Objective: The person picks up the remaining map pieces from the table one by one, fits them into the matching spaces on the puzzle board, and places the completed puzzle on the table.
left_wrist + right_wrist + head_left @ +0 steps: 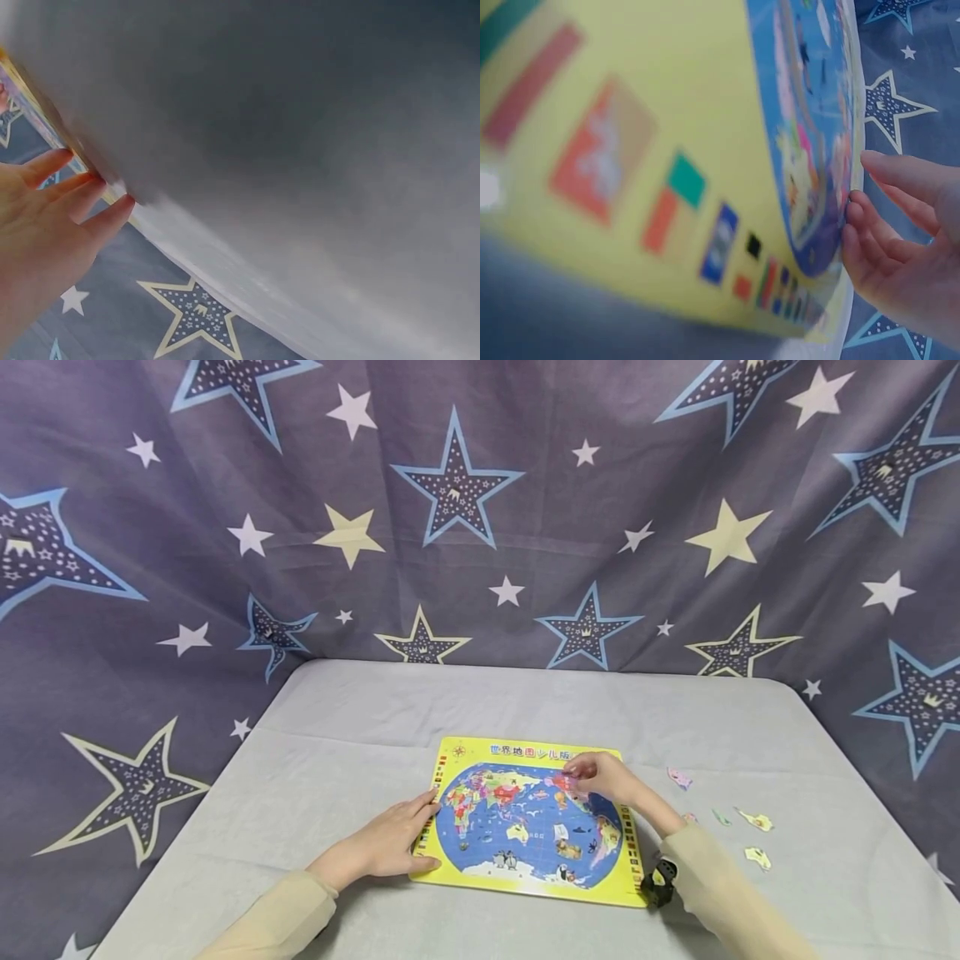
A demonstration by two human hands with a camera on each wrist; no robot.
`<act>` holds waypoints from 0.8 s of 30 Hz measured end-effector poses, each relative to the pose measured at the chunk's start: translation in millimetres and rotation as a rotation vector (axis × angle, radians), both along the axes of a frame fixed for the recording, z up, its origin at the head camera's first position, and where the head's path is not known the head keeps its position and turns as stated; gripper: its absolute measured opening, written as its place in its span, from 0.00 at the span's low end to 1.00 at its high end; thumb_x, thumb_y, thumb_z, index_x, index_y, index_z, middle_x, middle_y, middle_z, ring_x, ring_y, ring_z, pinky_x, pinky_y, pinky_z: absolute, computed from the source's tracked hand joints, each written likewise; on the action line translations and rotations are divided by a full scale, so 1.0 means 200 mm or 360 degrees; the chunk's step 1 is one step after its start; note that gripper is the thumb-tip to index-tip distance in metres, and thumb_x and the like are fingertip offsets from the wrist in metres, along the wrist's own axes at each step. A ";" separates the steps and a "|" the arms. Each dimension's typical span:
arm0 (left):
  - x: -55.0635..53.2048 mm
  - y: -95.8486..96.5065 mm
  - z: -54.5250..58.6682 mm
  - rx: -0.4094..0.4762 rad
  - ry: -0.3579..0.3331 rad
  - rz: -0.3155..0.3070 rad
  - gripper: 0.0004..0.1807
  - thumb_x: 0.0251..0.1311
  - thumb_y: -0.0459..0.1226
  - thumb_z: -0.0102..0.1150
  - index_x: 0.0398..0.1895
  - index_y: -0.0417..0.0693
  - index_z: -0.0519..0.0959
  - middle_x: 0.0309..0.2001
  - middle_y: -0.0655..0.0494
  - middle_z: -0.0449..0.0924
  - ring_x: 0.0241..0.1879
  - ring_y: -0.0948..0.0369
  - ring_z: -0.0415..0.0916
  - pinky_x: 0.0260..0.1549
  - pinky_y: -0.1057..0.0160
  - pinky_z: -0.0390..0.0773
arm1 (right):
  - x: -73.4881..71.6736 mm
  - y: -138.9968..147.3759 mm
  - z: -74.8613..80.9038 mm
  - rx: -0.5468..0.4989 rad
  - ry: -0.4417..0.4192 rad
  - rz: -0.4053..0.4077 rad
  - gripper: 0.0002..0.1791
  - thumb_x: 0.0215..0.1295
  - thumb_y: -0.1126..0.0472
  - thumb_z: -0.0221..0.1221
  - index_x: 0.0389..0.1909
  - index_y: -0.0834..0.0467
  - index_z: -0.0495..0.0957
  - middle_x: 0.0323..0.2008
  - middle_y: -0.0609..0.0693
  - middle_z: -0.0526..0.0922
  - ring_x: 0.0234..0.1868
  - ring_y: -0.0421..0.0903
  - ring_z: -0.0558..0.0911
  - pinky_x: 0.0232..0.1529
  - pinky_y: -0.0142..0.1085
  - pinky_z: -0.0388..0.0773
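A yellow-bordered world map puzzle board (525, 887) lies on the table, its blue oval map printed with continents and animals. My left hand (390, 839) rests along the board's left edge, fingers extended; the left wrist view shows its fingertips (124, 201) at that edge. Over the map's upper right, my right hand (606, 777) bends its fingers down to the pink North America area (558, 782). In the right wrist view its fingers (855, 214) touch the board's surface, thumb slightly apart. No loose piece shows between them, though the hand partly covers that spot.
Right of the board lie several loose map pieces: a pink-purple one (679, 777), a small green one (722, 817), a yellow one with a thin tail (754, 819) and a pale yellow-green one (758, 857). A star-patterned curtain (480, 568) hangs behind the grey-covered table (360, 710).
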State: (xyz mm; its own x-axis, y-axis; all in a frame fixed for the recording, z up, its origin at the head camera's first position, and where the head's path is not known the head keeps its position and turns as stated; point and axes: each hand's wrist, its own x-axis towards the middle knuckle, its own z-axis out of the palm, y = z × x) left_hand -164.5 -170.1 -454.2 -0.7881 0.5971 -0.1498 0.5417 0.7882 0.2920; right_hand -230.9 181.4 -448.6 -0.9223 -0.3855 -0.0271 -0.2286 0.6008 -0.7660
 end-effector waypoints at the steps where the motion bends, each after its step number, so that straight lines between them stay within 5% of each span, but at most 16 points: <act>1: 0.00 0.00 0.00 -0.0002 -0.0002 0.0000 0.45 0.49 0.58 0.53 0.63 0.35 0.57 0.66 0.43 0.49 0.64 0.50 0.51 0.60 0.52 0.55 | 0.00 0.01 0.01 0.0008 0.0003 -0.0010 0.14 0.50 0.72 0.58 0.41 0.68 0.76 0.30 0.55 0.78 0.29 0.45 0.74 0.30 0.34 0.74; 24: -0.02 0.00 -0.01 0.0009 0.0013 -0.0001 0.45 0.47 0.57 0.54 0.61 0.35 0.59 0.65 0.42 0.51 0.63 0.49 0.53 0.58 0.51 0.58 | 0.05 0.27 0.03 0.0150 0.0184 -0.0151 0.14 0.52 0.69 0.57 0.41 0.70 0.76 0.35 0.59 0.79 0.35 0.52 0.76 0.36 0.42 0.75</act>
State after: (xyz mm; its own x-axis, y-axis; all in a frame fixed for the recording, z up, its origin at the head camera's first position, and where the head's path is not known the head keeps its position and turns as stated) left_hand -167.7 -169.9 -455.3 -0.7889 0.5983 -0.1402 0.5444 0.7863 0.2920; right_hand -221.5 235.9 -442.4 -0.9536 -0.2971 0.0495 -0.2507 0.6919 -0.6771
